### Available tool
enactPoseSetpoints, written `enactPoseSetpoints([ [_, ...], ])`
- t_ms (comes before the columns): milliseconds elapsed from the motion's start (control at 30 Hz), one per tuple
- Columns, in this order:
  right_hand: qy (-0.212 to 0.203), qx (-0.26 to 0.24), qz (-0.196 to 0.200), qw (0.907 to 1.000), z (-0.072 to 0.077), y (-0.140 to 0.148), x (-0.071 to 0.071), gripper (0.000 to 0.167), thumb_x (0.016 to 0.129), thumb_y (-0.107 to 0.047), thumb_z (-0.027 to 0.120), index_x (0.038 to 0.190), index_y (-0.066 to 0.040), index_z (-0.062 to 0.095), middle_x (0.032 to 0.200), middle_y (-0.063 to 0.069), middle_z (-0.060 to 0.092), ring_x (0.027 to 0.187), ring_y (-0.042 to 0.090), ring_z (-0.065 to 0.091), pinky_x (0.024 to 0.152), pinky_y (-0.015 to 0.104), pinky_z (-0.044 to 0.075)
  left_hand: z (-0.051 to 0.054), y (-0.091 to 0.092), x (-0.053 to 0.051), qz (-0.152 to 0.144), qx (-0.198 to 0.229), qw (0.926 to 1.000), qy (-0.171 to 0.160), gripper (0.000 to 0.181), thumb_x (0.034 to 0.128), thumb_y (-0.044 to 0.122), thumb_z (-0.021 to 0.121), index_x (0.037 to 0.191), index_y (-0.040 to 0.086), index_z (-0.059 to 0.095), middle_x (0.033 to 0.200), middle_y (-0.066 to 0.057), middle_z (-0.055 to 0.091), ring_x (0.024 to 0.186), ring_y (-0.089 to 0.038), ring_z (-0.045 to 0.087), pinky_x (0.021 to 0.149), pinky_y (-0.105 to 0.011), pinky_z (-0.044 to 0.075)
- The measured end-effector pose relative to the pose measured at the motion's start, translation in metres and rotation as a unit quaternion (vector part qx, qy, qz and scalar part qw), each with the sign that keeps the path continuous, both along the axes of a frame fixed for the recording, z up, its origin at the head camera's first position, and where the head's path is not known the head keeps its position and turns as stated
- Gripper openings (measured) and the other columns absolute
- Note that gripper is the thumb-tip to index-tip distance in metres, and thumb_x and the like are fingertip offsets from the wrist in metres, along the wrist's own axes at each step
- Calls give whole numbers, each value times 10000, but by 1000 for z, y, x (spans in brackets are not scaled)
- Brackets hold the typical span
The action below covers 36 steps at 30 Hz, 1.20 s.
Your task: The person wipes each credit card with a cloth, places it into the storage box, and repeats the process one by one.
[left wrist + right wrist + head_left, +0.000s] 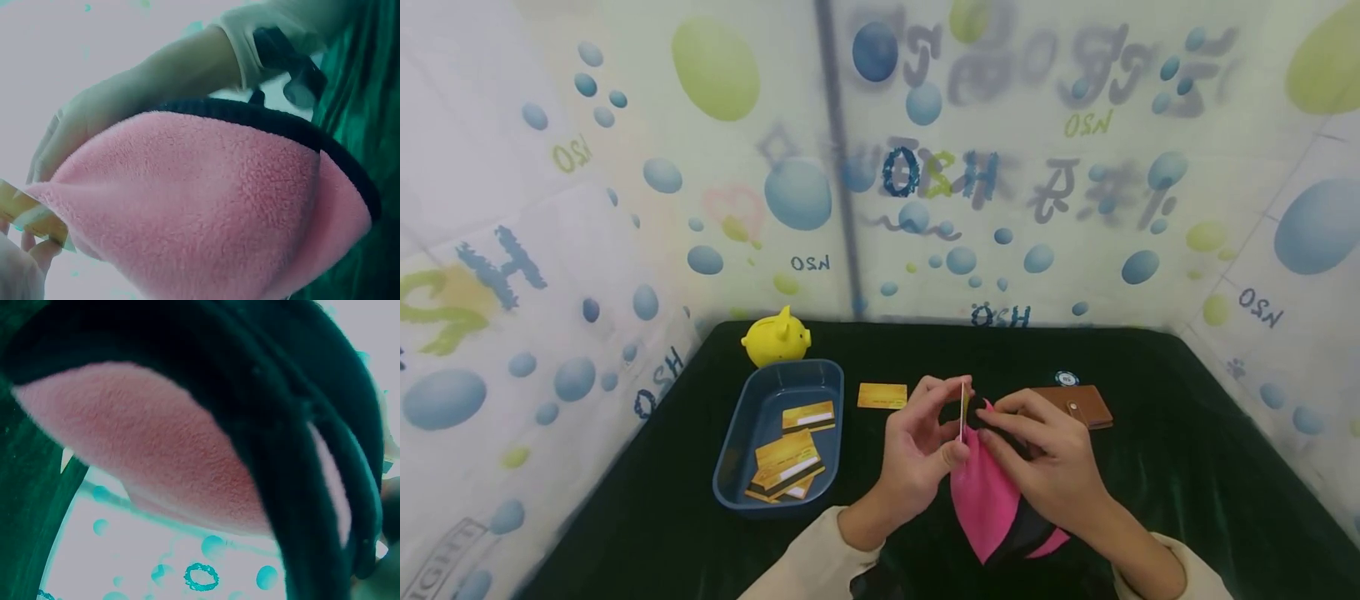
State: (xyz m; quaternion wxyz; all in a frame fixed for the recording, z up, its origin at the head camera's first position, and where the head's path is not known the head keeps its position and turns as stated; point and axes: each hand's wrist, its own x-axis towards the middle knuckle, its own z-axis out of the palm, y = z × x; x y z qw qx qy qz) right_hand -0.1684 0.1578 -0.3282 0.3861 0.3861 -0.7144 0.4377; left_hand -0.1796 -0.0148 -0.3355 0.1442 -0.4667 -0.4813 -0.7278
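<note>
In the head view my left hand (913, 446) pinches a gold card (964, 410) between thumb and fingers, turned edge-on to the camera. Pink-and-black fuzzy cloth (983, 496) hangs from my right hand (1051, 454), whose fingertips pinch its upper part right beside the card. Seen from the left wrist, the fluffy pink side of the cloth (206, 194) fills the middle, and its corner meets the card (34, 215). In the right wrist view the cloth's dark edging (275, 456) covers much of the right hand.
A blue tray (724, 479) with several gold cards (790, 458) stands left of the hands. Behind it sits a yellow piggy bank (775, 337). Another gold card (882, 396) lies on the dark green tablecloth (655, 500). A brown wallet (1093, 407) and a round chip (1067, 378) lie at right.
</note>
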Motion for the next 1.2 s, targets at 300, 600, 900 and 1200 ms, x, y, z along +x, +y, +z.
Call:
enactPoseSetpoints([
  [300,-36,-83,10,10000,-5,0,1,391,948,-346,666,941,34,759,871,97,640,544,36,382,446,111,302,4,0,10,-186,342,9987,-332,528,965,296,651,1387,3,532,1152,-133,502,1203,-193,502,965,-364,526],
  [600,-161,49,-48,9998,-3,1,7,341,953,-317,666,964,9,765,885,75,634,563,40,394,447,136,327,11,-1,15,-252,473,9983,-231,492,955,330,650,1394,126,561,1180,-31,524,1192,-158,502,906,-269,545],
  [900,-454,275,-180,9984,-5,3,8,318,952,-308,669,980,-7,767,901,55,639,616,48,440,485,148,376,14,-13,14,-216,363,9990,-125,498,959,345,647,1396,122,559,1181,-3,526,1179,-165,510,942,-317,538],
  [1200,-463,404,-287,9977,-7,5,5,249,936,-263,703,989,-30,774,897,39,645,615,39,437,504,134,363,14,-40,11,451,-309,9985,25,541,947,336,674,1361,9,557,1156,-114,547,1118,-232,540,970,-383,528],
])
